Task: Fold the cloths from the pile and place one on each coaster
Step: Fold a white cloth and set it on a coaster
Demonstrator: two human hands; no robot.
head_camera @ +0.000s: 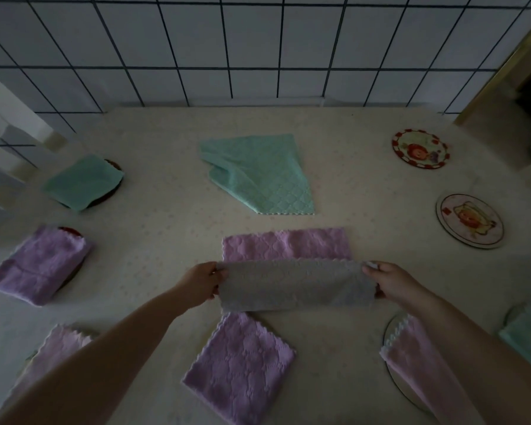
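Your left hand [201,283] and right hand [388,282] pinch opposite ends of the grey cloth [295,285], half-folded, held just in front of the pink cloth [285,243]; two bare coasters [421,148] lie far right of it.

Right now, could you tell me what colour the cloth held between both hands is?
Grey, seen in the head view: the cloth.

Looks like a home, likely a kitchen or dining corner. Beyond the fingers [218,273], white wall tiles [258,41] with dark grout. Under them, a table [166,185] in pale speckled covering. Far right of them, cartoon-printed round coasters [421,148] and a wooden door frame [503,72].
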